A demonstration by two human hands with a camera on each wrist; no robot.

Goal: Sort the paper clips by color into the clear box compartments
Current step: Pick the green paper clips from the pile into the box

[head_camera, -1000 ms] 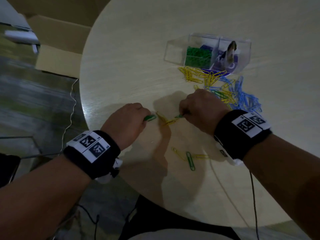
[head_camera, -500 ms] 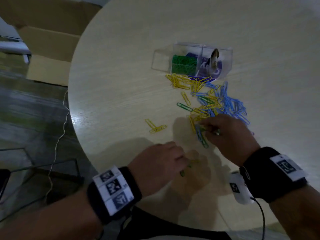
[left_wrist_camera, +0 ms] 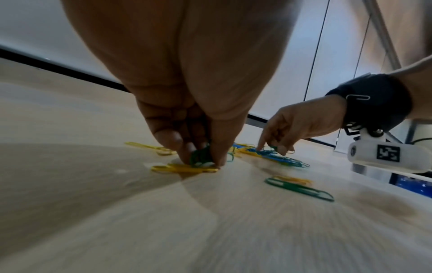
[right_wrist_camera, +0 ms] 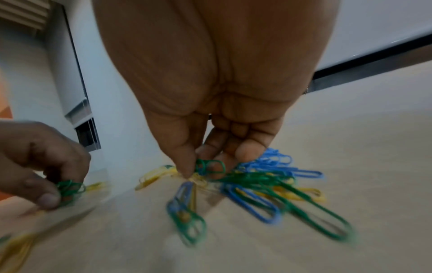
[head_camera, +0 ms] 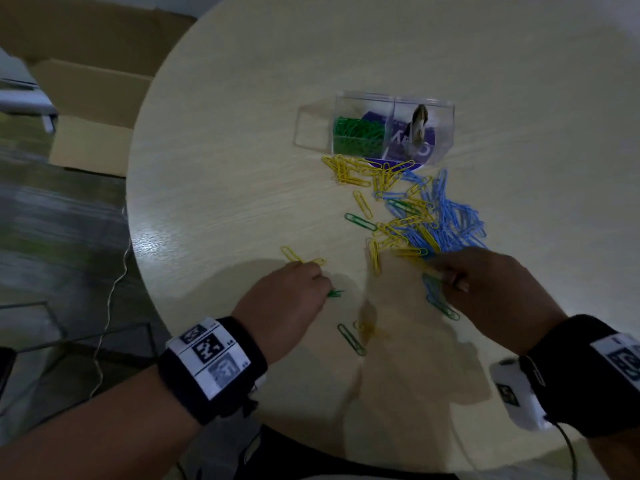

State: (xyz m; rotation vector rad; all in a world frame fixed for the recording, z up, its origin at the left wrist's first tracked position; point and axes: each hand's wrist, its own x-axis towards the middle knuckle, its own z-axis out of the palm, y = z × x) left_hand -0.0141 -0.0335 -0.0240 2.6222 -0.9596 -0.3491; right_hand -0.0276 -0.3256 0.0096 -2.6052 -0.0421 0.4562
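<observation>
Green clips (left_wrist_camera: 201,157) are being pinched in a small bunch between my left hand's (head_camera: 287,306) thumb and fingertips, low over the table (head_camera: 225,150) and just above a yellow pair (left_wrist_camera: 184,169). My right hand (head_camera: 491,289) is likewise pinching a few green clips (right_wrist_camera: 209,167) at the near edge of the mixed pile (head_camera: 426,216), with its forefinger reaching down into the tangle. I am still collecting: the clear box (head_camera: 391,128) is standing well apart, beyond the pile, with green clips already filling its left compartment (head_camera: 358,135); the right one is showing only a printed label, no clips that I can make out. Loose green clips are lying near me, one (head_camera: 351,339) between my wrists, another (head_camera: 360,221) left of the pile. I am judging snagging the main risk: a long green clip (right_wrist_camera: 311,208) is lying across blue ones (right_wrist_camera: 252,205), so lifting it could be dragging a blue or yellow one along into the wrong compartment. Both bunches are being held by fingertips only, so adding more could be spilling them.
</observation>
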